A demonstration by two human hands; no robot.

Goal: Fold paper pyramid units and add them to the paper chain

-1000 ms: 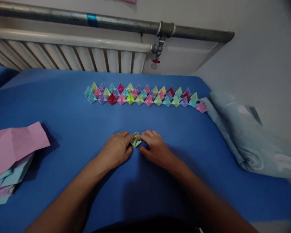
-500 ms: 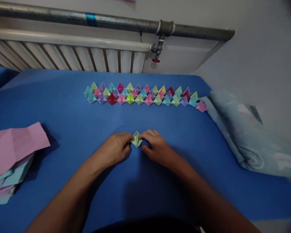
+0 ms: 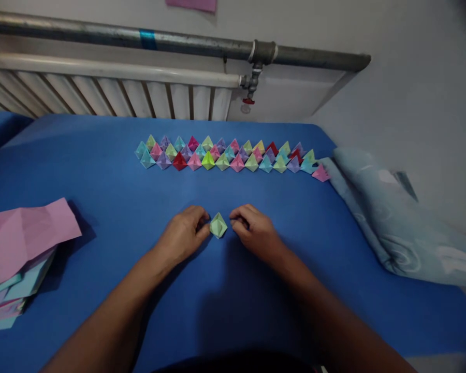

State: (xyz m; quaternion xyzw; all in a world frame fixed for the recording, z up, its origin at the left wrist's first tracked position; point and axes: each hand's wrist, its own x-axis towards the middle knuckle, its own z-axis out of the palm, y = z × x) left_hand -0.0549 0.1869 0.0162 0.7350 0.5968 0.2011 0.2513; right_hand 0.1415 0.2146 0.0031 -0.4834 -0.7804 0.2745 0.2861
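A small pale green folded paper piece (image 3: 218,226) lies on the blue table, shaped like a diamond with a raised centre. My left hand (image 3: 183,231) is at its left side, thumb tip at or very near the paper's edge, with a gap between thumb and curled index finger. On the other side, my right hand (image 3: 254,228) is a short way off the paper, fingers bent and slightly apart, holding nothing. Beyond both hands, rows of similar folded paper pieces (image 3: 222,161) in many colours stand packed together.
Pink paper (image 3: 31,228) tops a stack of coloured sheets at the left. A folded light blue blanket (image 3: 396,228) lies along the right side of the blue table (image 3: 112,191). Behind the table are a white radiator (image 3: 140,98), a metal pipe (image 3: 202,45) and a red-handled valve (image 3: 248,101).
My fingers have come off the top of the green paper piece, which now shows its whole diamond shape. The right hand has drawn away to the right. The view has shifted slightly.
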